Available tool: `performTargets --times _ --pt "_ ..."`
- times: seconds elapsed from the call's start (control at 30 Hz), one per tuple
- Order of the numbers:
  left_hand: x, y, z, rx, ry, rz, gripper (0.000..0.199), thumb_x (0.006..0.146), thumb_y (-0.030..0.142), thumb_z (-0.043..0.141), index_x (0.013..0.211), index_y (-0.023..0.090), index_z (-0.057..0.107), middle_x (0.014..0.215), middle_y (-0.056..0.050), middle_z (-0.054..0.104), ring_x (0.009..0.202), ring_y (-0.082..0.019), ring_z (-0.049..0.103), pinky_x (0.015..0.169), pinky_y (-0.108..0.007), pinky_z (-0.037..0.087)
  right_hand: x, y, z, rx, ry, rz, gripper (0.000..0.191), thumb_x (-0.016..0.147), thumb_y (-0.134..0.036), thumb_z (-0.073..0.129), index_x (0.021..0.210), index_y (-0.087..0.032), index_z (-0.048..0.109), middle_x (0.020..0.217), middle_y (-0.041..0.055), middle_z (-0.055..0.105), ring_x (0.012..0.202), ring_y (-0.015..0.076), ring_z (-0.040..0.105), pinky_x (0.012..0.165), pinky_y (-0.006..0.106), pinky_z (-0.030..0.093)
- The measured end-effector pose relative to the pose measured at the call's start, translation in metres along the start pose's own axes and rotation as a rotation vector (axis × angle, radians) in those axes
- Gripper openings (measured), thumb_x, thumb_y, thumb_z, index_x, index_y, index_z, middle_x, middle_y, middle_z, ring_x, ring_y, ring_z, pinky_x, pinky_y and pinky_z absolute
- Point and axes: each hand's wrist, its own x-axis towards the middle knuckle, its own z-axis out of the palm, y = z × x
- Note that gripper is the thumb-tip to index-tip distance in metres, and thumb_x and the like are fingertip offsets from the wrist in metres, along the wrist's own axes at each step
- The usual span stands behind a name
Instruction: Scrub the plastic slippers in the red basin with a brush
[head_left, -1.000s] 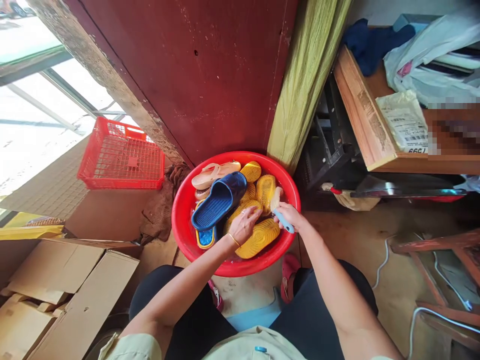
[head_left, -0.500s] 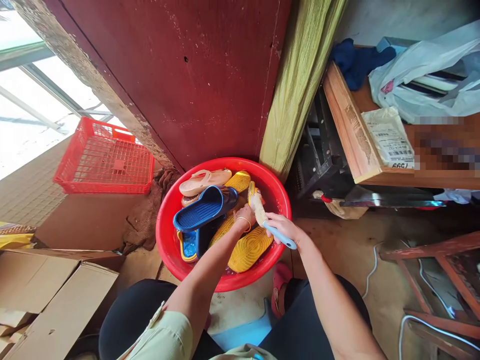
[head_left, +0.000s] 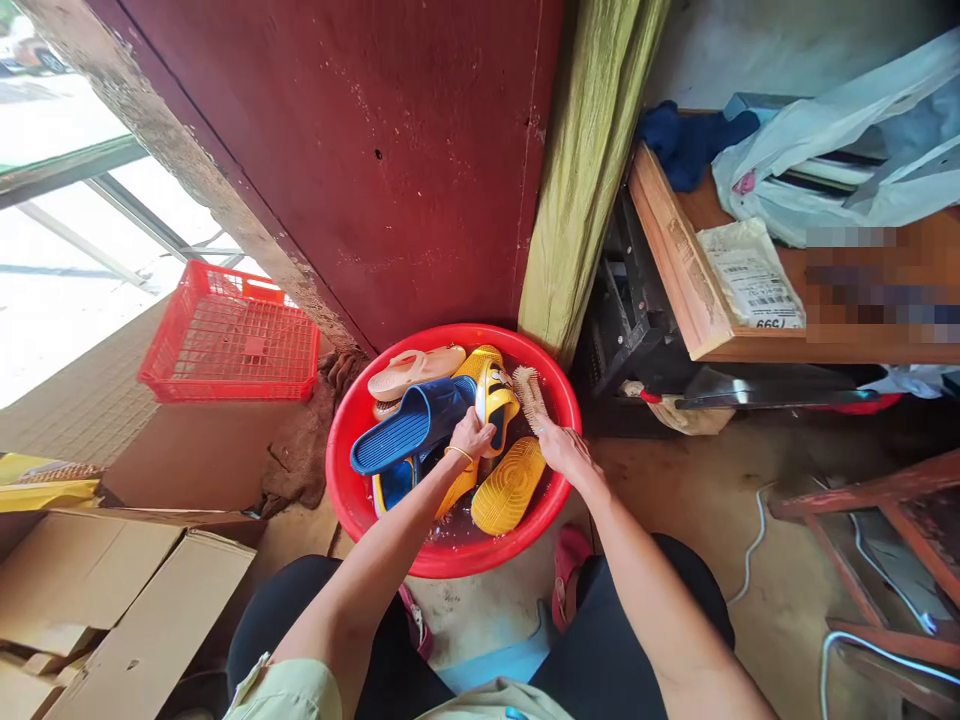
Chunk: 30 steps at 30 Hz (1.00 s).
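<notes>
With 12 o'clock pointing away from the person, the maroon wooden panel [head_left: 420,200] stood beyond the work area. The round red plastic basin [head_left: 454,567] sat in front of the person's knees, and the rectangular red plastic crate [head_left: 225,391] lay outside it at 10 o'clock.

Inside the basin, among dark water [head_left: 469,534], the blue ribbed open-toed slipper [head_left: 401,430] lay toward 9 o'clock. The peach thong sandal [head_left: 416,372] occupied 11 o'clock; the yellow slipper with concentric sole rings [head_left: 510,487] was at 4 o'clock, sole upward. The yellow slipper with white-and-black trim [head_left: 496,393] was tilted up in the right half of the basin, its lower end partly hidden. The pale-bristled scrubbing brush [head_left: 529,398] was just beside it, toward 3 o'clock; contact between them could not be confirmed.

Left hand [head_left: 471,433]: fingers closed around the near side of the trimmed slipper, which extended toward 1 o'clock from the grip. Right hand [head_left: 562,447]: gripping the brush by its handle, mostly covered by the palm.

Key alignment: the brush's long axis ran from the right hand toward 11 o'clock — the trimmed slipper lay at 10 o'clock from that hand, with its visible long axis near 12-to-6. The left hand was the nearer one to this slipper.
</notes>
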Motion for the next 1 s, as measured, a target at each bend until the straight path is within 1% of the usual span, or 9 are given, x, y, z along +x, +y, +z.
performTargets --times 0.13,0.27,0.37,0.43,0.6,0.7,0.8,0.9,1.0 --pt "0.005 -0.014 -0.014 -0.194 0.012 0.003 0.012 0.071 0.027 0.057 0.079 0.019 0.054 0.074 0.000 0.058 0.071 -0.017 0.053 0.065 -0.027 0.039 -0.004 0.006 0.001 0.146 0.015 -0.104 0.057 0.100 -0.030 0.035 0.156 -0.029 0.032 0.135 0.0044 0.065 0.117 0.0210 0.064 0.099 0.032 0.048" --pt "0.013 -0.023 -0.023 -0.449 0.022 -0.035 0.016 0.062 0.027 0.058 0.075 0.018 0.059 0.070 0.001 0.059 0.071 -0.018 0.054 0.065 -0.027 0.041 -0.005 0.009 0.001 0.164 -0.078 -0.118 0.050 0.099 -0.031 0.037 0.148 -0.027 0.047 0.133 0.0062 0.066 0.118 0.0238 0.064 0.099 0.035 0.049" --pt "0.017 -0.026 -0.023 -0.560 0.033 -0.065 0.017 0.059 0.027 0.058 0.072 0.018 0.061 0.067 0.001 0.060 0.069 -0.018 0.054 0.064 -0.028 0.043 -0.005 0.004 0.001 0.219 0.023 -0.092 0.052 0.099 -0.031 0.036 0.150 -0.024 0.044 0.140 0.0065 0.061 0.122 0.0224 0.061 0.102 0.033 0.047" --pt "0.020 -0.026 -0.021 -0.580 0.014 -0.071 0.014 0.059 0.028 0.057 0.069 0.018 0.060 0.066 0.000 0.060 0.067 -0.017 0.055 0.064 -0.028 0.044 -0.006 -0.002 0.000 0.275 0.043 -0.107 0.053 0.100 -0.032 0.035 0.153 -0.025 0.039 0.137 0.0060 0.063 0.112 0.0211 0.066 0.097 0.031 0.049" --pt "0.024 -0.022 -0.012 -0.537 0.029 -0.093 0.017 0.066 0.030 0.055 0.073 0.017 0.064 0.071 -0.002 0.063 0.074 -0.020 0.059 0.070 -0.031 0.047 -0.011 -0.006 -0.008 0.327 -0.174 -0.059 0.054 0.100 -0.038 0.036 0.152 -0.024 0.040 0.103 0.0071 0.076 0.068 0.0174 0.070 0.070 0.027 0.053" --pt "0.021 -0.015 -0.006 -0.386 0.075 -0.044 0.039 0.071 0.027 0.059 0.108 0.018 0.069 0.092 -0.006 0.071 0.091 -0.026 0.064 0.083 -0.035 0.048 -0.012 0.007 -0.017 0.281 -0.150 -0.006 0.052 0.099 -0.036 0.040 0.148 -0.022 0.046 0.110 0.0099 0.074 0.073 0.0173 0.069 0.070 0.025 0.050" --pt "0.014 -0.009 -0.002 -0.038 0.101 0.108 0.061 0.081 0.027 0.059 0.141 0.022 0.050 0.118 -0.012 0.068 0.106 -0.030 0.065 0.090 -0.038 0.047 -0.012 0.018 -0.023 0.246 -0.114 0.027 0.052 0.098 -0.034 0.043 0.149 -0.023 0.046 0.115 0.0089 0.073 0.079 0.0171 0.069 0.072 0.024 0.049" --pt "0.005 -0.007 -0.001 0.258 0.176 0.263 0.063 0.086 0.027 0.059 0.146 0.021 0.044 0.141 -0.017 0.053 0.122 -0.033 0.056 0.096 -0.041 0.046 -0.011 0.019 -0.022 0.268 -0.144 -0.011 0.052 0.098 -0.035 0.042 0.150 -0.026 0.044 0.110 0.0055 0.075 0.075 0.0161 0.069 0.069 0.023 0.048" --pt "-0.011 -0.007 0.001 0.442 0.203 0.495 0.052 0.088 0.024 0.058 0.140 0.019 0.051 0.143 -0.017 0.049 0.129 -0.031 0.049 0.104 -0.043 0.041 -0.008 0.015 -0.016 0.265 -0.194 -0.060 0.051 0.098 -0.035 0.041 0.148 -0.026 0.046 0.106 0.0050 0.075 0.075 0.0164 0.069 0.070 0.023 0.049"
